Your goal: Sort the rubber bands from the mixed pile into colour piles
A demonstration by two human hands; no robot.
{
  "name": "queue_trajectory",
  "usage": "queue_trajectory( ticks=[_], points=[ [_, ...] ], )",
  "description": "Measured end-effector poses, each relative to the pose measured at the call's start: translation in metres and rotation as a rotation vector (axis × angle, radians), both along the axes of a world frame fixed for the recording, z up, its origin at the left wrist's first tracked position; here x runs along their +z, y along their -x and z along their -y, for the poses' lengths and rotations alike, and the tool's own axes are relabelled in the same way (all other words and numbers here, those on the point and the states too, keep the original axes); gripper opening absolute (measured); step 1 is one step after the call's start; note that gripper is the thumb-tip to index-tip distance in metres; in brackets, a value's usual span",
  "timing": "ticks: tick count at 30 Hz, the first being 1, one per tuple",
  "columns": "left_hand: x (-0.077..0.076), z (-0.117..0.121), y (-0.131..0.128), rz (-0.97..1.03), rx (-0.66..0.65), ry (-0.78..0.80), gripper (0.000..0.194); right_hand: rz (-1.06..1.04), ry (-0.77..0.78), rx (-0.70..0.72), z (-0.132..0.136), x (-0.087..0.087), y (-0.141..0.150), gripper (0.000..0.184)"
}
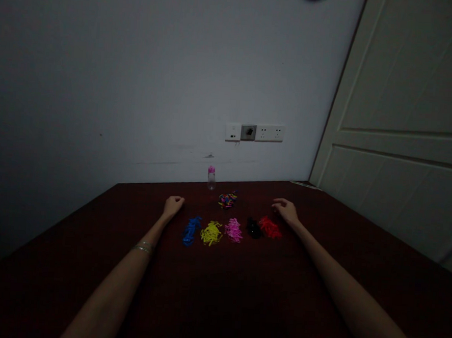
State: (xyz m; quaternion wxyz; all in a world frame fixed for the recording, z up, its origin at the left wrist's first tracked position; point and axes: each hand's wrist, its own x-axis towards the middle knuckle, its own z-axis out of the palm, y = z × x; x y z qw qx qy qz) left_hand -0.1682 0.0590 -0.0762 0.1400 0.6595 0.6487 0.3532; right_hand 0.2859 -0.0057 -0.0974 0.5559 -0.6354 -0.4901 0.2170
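Note:
My left hand (173, 205) rests on the table with its fingers curled in, and no object shows in it. Nearest to it is a pile of small blue bands (191, 230), which look like rubber bands. My right hand (285, 210) lies beyond a red pile (270, 227), its fingers loosely bent and apart, holding nothing visible. Between these piles sit a yellow pile (211, 233), a pink pile (233, 230) and a black pile (253, 228). Farther back lies a mixed-colour heap (227, 199), touched by neither hand.
A clear bottle with a pink top (211, 178) stands upright near the wall. The dark red-brown table (210, 300) reaches the wall, which carries sockets (269, 133). A pale panelled door (399, 149) is at the right. A thin strip (306, 185) lies at the far right edge.

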Motion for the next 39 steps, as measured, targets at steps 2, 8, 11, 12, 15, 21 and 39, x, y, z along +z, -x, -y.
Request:
queue_trajectory(
  ticks=[2,8,11,12,15,21,39],
  points=[
    [0.0,0.0,0.0,0.014,0.002,0.005,0.029,0.025,0.003,0.005,0.0,-0.001,0.0,0.03],
    [0.006,-0.006,-0.006,0.023,0.037,-0.022,0.029,0.153,0.008,0.003,-0.003,-0.006,-0.002,0.029],
    [0.013,-0.01,-0.019,-0.027,-0.032,-0.047,0.031,0.188,0.015,0.011,-0.005,-0.009,-0.003,0.027],
    [0.015,-0.011,-0.025,-0.04,-0.075,-0.053,0.032,0.197,0.015,0.013,-0.006,-0.009,-0.003,0.027],
    [0.022,-0.006,-0.052,-0.102,-0.248,-0.04,0.032,0.219,0.013,0.022,-0.006,-0.01,-0.003,0.026],
    [0.023,0.011,-0.105,-0.288,-0.424,0.01,0.027,0.224,0.012,0.026,-0.001,-0.006,0.0,0.027],
    [0.017,0.015,-0.136,-0.383,-0.335,0.048,0.015,0.206,0.0,0.027,-0.002,-0.007,0.0,0.025]
  ],
)
